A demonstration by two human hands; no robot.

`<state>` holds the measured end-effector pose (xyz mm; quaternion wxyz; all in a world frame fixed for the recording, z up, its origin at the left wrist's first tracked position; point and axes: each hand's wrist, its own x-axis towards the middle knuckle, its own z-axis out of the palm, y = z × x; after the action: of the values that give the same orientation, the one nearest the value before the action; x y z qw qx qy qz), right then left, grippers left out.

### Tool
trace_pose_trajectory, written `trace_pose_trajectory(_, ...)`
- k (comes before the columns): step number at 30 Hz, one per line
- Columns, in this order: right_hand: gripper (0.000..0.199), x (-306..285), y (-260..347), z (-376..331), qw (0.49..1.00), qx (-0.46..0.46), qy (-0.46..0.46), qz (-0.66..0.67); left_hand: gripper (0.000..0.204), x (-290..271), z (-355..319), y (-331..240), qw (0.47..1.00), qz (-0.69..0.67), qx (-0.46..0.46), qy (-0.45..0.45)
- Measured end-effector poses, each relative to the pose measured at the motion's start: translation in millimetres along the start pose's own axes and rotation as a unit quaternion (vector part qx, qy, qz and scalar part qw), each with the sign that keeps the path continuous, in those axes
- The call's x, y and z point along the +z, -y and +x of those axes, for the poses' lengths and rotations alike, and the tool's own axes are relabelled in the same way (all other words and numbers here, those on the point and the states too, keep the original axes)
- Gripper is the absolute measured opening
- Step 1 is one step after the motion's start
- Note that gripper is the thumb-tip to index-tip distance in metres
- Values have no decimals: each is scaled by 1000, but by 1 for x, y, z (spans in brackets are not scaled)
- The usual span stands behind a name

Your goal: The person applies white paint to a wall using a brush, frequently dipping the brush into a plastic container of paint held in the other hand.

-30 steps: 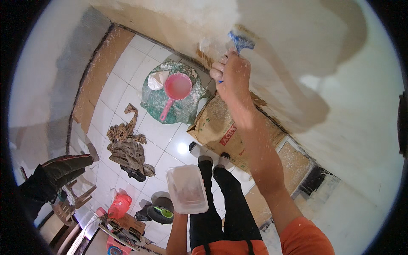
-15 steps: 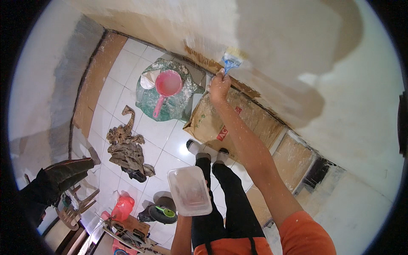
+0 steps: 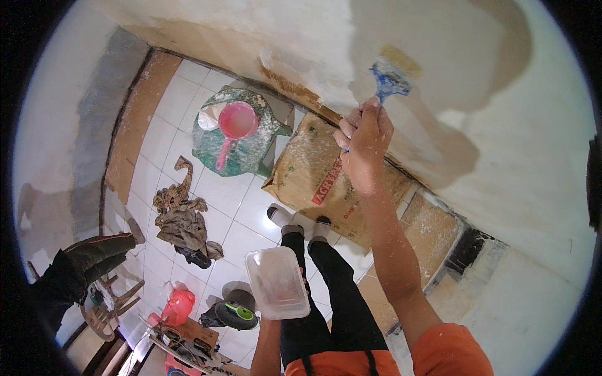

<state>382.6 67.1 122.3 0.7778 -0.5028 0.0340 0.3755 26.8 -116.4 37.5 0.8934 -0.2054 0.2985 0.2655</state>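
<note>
My right hand (image 3: 367,135) is closed round the handle of a wide paintbrush (image 3: 390,80) with a blue ferrule area and pale bristles. Its bristles lie against the off-white wall (image 3: 501,119), or just off it; which one I cannot tell. Low in front of me, my left hand (image 3: 270,324) holds up a translucent rectangular plastic tub (image 3: 276,282) from beneath. Most of that hand is hidden under the tub, with a fingertip showing at its right side. Whitish residue coats the inside of the tub.
A green, white-spattered stool (image 3: 260,150) bears a pink long-handled dipper (image 3: 238,120) with whitish liquid. Flattened brown cardboard (image 3: 313,169) lies along the wall's foot. A crumpled cloth (image 3: 182,222), a black basin (image 3: 235,316), a red plastic bag (image 3: 179,307) and a plastic chair (image 3: 103,307) stand leftward.
My right hand and the paintbrush have moved right and up along the wall. The tub in my left hand has barely shifted. The view has moved slightly.
</note>
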Motion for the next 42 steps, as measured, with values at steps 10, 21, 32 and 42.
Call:
trace_pose_trajectory(10, 31, -145, -155, 114, 986, -22, -82, -146, 85, -13, 7, 19, 998, -54, -24, 2)
trace_pose_trajectory(21, 27, -109, -7, 49, 985, 165, -49, -19, 81, -2, -6, 1, 999, -1, -25, 19)
trace_pose_trajectory(32, 36, -143, -56, 76, 978, -197, -23, -63, 82, 5, 1, 17, 1000, -2, -22, 19)
trace_pose_trajectory(42, 29, -229, -159, 139, 982, 126, -141, 4, 83, -13, -6, 2, 999, 21, -29, 10)
